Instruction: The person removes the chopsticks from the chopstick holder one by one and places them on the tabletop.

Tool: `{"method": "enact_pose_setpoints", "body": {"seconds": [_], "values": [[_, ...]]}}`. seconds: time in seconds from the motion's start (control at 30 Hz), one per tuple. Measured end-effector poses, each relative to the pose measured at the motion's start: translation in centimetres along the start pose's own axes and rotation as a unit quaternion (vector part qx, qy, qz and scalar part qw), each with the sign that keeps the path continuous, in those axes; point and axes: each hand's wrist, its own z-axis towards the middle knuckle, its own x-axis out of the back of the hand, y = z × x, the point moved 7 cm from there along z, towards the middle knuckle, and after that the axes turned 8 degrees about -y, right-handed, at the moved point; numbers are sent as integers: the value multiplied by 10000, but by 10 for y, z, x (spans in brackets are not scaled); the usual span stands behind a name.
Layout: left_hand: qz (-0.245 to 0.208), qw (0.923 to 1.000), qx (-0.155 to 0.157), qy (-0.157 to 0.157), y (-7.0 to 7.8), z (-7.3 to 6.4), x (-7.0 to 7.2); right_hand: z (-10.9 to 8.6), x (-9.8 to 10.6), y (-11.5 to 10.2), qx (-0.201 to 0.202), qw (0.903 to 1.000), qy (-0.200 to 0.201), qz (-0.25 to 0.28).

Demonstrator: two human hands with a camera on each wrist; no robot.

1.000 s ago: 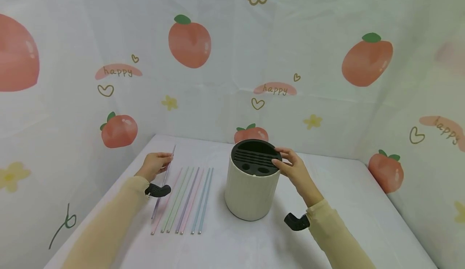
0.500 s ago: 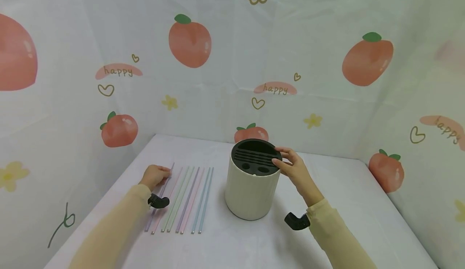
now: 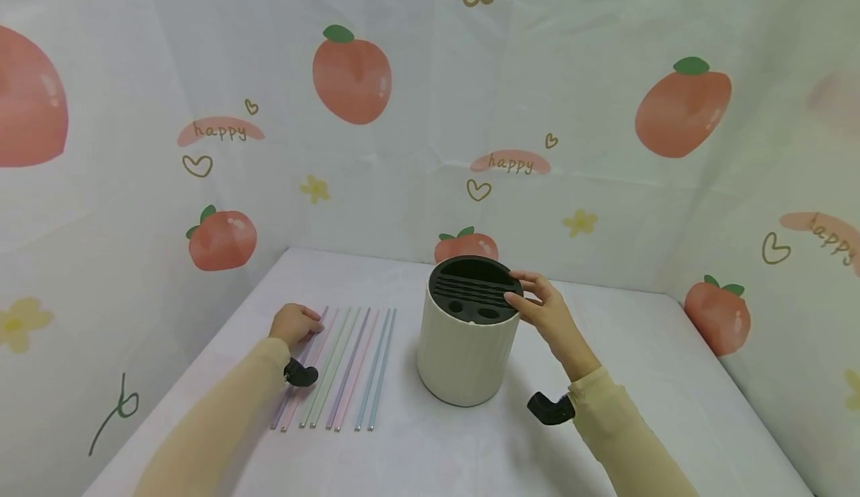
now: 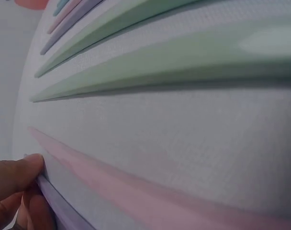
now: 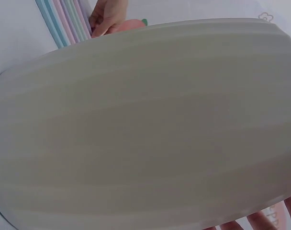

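My left hand (image 3: 294, 324) pinches a purple chopstick (image 3: 279, 410) near its thin far end, at the left of the row on the table. In the left wrist view, thumb and fingers meet on this purple chopstick (image 4: 64, 208), beside a pink chopstick (image 4: 112, 184). To the right lie green, purple, pink and blue chopsticks (image 3: 376, 377), roughly parallel, silver ends toward me. A cream ribbed utensil holder (image 3: 463, 359) with a black slotted top (image 3: 473, 288) stands upright. My right hand (image 3: 549, 325) grips its right rim; some of that hand's fingers are hidden behind the holder.
A white cloth covers the table (image 3: 605, 437). Behind and at both sides hangs a white curtain (image 3: 403, 206) printed with peaches, hearts and flowers. Black wrist cameras sit below both cuffs.
The purple chopstick, tilted up a second ago, has come down beside the row. My left hand then slid it slightly right, closer to the pink chopstick. My right hand stays on the holder.
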Motion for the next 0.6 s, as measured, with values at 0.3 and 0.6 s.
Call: {"method": "enact_pose_setpoints", "body": {"seconds": [0.3,0.6], "values": [[26,10000,61,35,2,-3,-1,0,1,0,-35,10000,9,-45],[-397,9991,41,-167,23,-5,-1,-2,5,-4,308,9993,-182,-119]]}}
